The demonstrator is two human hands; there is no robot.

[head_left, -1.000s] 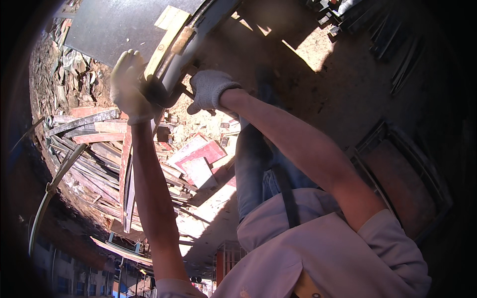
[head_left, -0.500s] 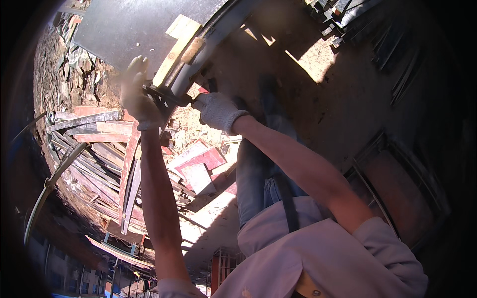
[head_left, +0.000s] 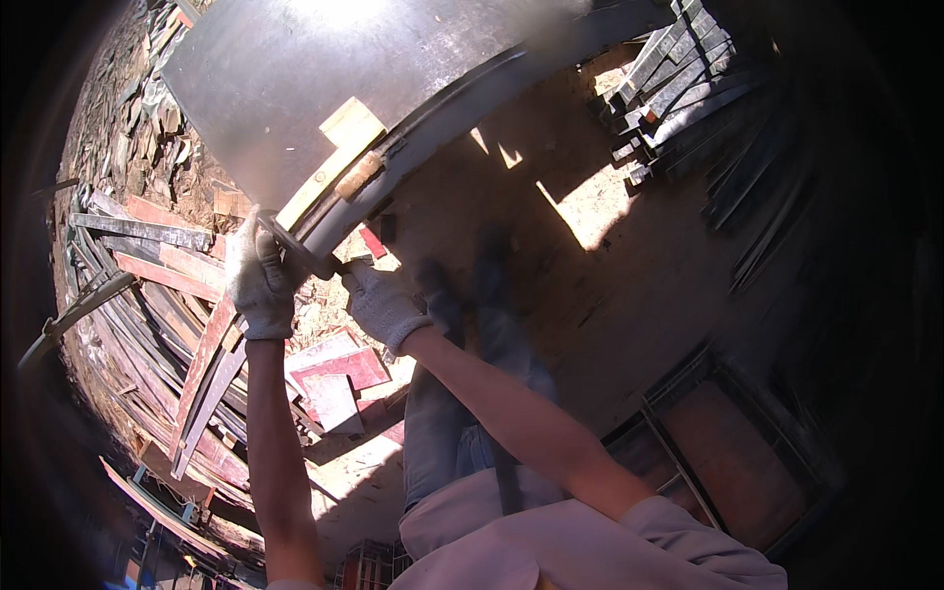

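Note:
Both my hands wear whitish knitted gloves. My right hand [head_left: 382, 307] is closed on the short handle end of a dark metal tool [head_left: 313, 258], whose exact kind I cannot make out. On the tool's other side, my left hand [head_left: 261, 287] curls its fingers and thumb against its dark end. The tool sits at the near left corner of a large dark grey panel [head_left: 324, 59]. Along the panel's edge lie a pale wooden strip [head_left: 313, 187] with a short crosspiece [head_left: 352, 124] and a rounded light-brown block [head_left: 360, 175].
Boards and strips lie piled at the left [head_left: 147, 324]. Red and white panel scraps [head_left: 339, 379] lie on the ground near my legs [head_left: 442, 423]. Stacked bars [head_left: 678, 79] are at the upper right, and a dark metal frame [head_left: 688, 442] stands at the lower right.
My left hand has gone from raised, extended fingers to curling against the tool. My right hand keeps hold of it. The view has shifted, so the whole scene sits differently.

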